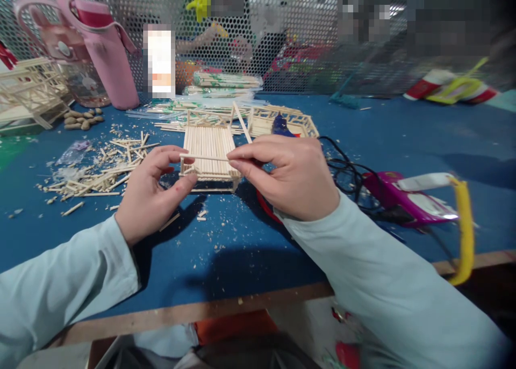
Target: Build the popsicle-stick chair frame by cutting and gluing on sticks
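A small model made of thin wooden sticks point(207, 143) stands on the blue table, its slatted panel facing me. My left hand point(155, 189) holds the model's left front corner, thumb low and fingers behind the corner post. Across the front of the model lies a thin stick point(205, 157), level above the lower rail. My right hand point(288, 173) pinches the right end of this stick between thumb and forefinger. Another stick point(242, 123) slants up behind the right fingertips; whether it is touched is unclear.
Loose stick pieces point(100, 178) litter the table point(169, 272) at left. A pink bottle point(110, 57) stands behind them. A second stick frame point(286, 119), black cable point(346, 170), magenta tool point(403, 200) and yellow-handled saw point(465, 229) lie at right. Stick bundles point(226, 84) lie behind.
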### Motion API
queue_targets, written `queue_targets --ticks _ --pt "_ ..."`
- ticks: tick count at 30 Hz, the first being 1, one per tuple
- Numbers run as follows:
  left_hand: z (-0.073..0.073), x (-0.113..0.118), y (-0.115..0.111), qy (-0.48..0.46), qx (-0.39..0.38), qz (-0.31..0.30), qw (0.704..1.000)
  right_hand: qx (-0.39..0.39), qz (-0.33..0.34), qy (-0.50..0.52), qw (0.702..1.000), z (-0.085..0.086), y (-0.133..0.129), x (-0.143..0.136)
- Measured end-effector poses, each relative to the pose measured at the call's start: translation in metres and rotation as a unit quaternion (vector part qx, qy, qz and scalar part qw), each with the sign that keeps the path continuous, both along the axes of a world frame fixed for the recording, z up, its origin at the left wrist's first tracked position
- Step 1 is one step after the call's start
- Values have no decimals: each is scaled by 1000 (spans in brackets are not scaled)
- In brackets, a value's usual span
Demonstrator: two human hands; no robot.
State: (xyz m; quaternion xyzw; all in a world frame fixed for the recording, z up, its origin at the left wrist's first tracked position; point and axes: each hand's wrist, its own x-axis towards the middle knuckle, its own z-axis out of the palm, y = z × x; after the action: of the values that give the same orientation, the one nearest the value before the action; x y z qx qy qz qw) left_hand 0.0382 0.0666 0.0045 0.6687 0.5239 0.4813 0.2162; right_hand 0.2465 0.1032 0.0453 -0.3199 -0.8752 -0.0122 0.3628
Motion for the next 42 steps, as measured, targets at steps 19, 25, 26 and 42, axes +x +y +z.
queue_targets --ticks 19,25,26,42 --pt "-1 -10 -6 34 -92 -7 995 -27 51 17 998 -4 13 5" --pt "-4 -9 -4 62 -41 13 997 -21 54 21 998 -9 20 4" --pt "-4 -9 -4 64 -38 13 997 -19 58 23 998 -10 21 5" --pt "3 -19 2 -69 -5 60 996 -86 201 -138 966 -11 -12 -13"
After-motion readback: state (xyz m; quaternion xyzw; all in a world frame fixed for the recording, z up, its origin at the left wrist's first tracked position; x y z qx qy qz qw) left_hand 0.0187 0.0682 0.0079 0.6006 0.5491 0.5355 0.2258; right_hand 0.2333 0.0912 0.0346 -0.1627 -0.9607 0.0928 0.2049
